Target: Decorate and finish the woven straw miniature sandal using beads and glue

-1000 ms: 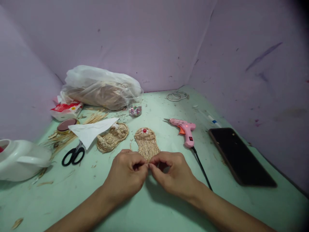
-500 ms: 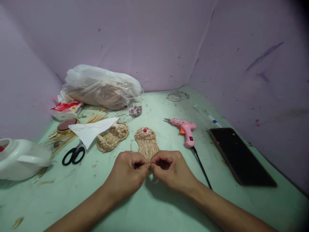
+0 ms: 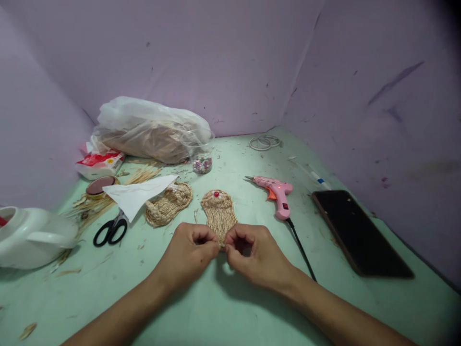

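Note:
A small woven straw sandal sole with a red bead at its far end lies flat on the green table. My left hand and my right hand meet at its near end, knuckles up, fingers curled into pinches that touch each other. What the fingertips pinch is too small to name. A second, finished straw sandal lies just left of the sole.
A pink glue gun with a lit red lamp and black cord lies right of the sole, a black phone further right. Black scissors, a white paper piece, loose straw, a bead jar, a plastic bag and a white jug sit left.
Both hands have shifted slightly to the left and toward me while keeping their pinch together. Nothing else on the table has moved.

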The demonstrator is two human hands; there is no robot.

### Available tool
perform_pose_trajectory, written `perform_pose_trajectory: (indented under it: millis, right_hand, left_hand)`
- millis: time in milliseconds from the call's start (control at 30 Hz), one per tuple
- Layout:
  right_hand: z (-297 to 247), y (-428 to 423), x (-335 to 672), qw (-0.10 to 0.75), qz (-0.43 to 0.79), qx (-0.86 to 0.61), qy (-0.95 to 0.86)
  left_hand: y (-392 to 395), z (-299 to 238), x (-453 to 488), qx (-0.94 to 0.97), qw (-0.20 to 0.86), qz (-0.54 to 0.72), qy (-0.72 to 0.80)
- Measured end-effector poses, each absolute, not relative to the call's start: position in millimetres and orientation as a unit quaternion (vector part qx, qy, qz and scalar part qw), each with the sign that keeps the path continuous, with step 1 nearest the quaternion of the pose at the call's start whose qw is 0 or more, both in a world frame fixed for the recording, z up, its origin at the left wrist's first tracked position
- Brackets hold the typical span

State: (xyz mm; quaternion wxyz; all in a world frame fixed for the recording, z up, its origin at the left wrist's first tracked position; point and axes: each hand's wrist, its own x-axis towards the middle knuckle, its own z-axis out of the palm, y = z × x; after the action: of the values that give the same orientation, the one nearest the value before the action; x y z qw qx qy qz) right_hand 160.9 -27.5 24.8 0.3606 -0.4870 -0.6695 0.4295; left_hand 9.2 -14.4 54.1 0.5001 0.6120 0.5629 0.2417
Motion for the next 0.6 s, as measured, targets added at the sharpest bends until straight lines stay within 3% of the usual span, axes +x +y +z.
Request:
perform_pose_trajectory:
  millis: [367,600]
  right_hand:
    - [26.5,-23.0,162.6,0.395,0.393,-0.502,-0.662]
    - [30.0,-18.9,162.4,0.446,0.629,-0.427,-0.472]
  left_hand:
    - [-13.5,57.5,9.1,0.599,0.499,0.255,0.572]
    - [-10.5,55.6,3.8,0.576,0.543,0.254,0.555]
